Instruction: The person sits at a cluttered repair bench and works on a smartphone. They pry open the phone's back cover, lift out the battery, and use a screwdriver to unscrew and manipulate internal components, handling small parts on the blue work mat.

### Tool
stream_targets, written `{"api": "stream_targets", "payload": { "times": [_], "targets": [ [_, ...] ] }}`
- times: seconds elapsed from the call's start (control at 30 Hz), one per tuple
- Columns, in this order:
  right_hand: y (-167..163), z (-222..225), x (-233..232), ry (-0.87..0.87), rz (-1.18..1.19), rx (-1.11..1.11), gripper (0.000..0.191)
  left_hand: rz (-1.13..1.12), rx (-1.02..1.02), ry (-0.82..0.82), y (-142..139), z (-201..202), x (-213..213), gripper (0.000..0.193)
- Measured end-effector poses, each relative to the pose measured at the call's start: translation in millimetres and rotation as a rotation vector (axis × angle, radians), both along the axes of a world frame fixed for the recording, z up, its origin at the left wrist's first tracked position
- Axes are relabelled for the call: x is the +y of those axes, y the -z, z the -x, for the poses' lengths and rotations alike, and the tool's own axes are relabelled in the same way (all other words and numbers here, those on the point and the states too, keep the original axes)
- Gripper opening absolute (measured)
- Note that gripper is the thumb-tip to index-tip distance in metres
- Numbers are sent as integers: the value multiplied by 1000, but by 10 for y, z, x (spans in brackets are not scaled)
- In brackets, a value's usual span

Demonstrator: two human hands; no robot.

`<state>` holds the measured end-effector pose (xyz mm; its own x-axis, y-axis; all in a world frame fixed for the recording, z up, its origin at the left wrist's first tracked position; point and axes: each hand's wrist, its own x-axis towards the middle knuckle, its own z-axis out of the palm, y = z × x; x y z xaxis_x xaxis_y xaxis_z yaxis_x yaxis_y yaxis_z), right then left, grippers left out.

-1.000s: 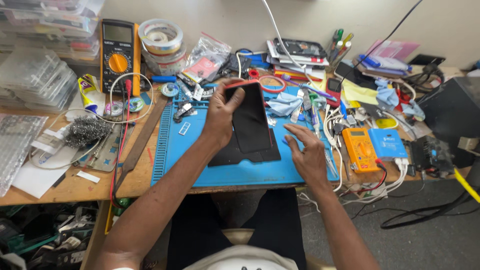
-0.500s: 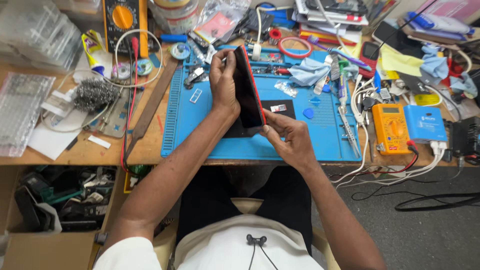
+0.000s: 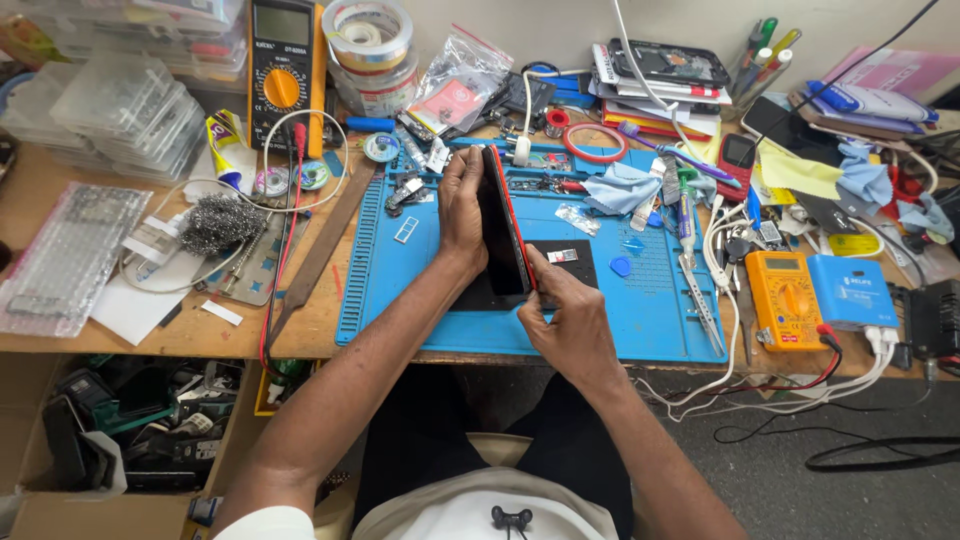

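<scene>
My left hand (image 3: 462,208) grips a black smartphone (image 3: 503,228) with a red frame, tilted up on its long edge above the blue work mat (image 3: 390,290). The dark screen faces left toward my palm. My right hand (image 3: 563,318) pinches the phone's lower right edge with thumb and fingers. Under the phone a black rectangular pad (image 3: 577,258) lies on the mat, with a small metal part (image 3: 561,255) on it.
A yellow multimeter (image 3: 283,62), tape rolls (image 3: 368,38) and steel wool (image 3: 220,222) lie at the left and back. An orange meter (image 3: 788,298), a blue box (image 3: 852,291), cables, cloths and tools crowd the right. Boxes of parts stand under the bench.
The phone has gone from lying nearly flat on the mat to standing on its edge. My right hand moved from the mat to the phone's lower edge. The camera has drawn closer.
</scene>
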<state>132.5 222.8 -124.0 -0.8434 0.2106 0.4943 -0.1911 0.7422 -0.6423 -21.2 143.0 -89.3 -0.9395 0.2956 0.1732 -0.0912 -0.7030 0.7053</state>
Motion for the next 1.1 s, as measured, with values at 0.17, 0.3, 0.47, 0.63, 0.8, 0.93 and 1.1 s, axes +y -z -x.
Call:
{"api": "stream_targets", "payload": {
  "times": [0.17,0.3,0.47,0.63,0.8,0.93,1.1],
  "targets": [
    [8,22,35,34,44,-59,56,-59,28,52,67,-5,-43,28],
    [-17,49,56,3,3,-40,53,252,96,114,191,-64,-230,82],
    [31,59,35,-65,28,-41,47,211,85,258,366,-124,-475,124],
    [129,140,117,-293,547,-246,50,111,101,238,484,-118,-518,123],
    [134,180,224,-344,744,-409,54,-16,150,300,542,-116,-517,123],
    [79,196,235,-308,769,-416,59,70,190,381,578,-139,-567,116],
    [46,195,196,-299,685,-397,62,275,108,475,614,-198,-659,121]
  ]
}}
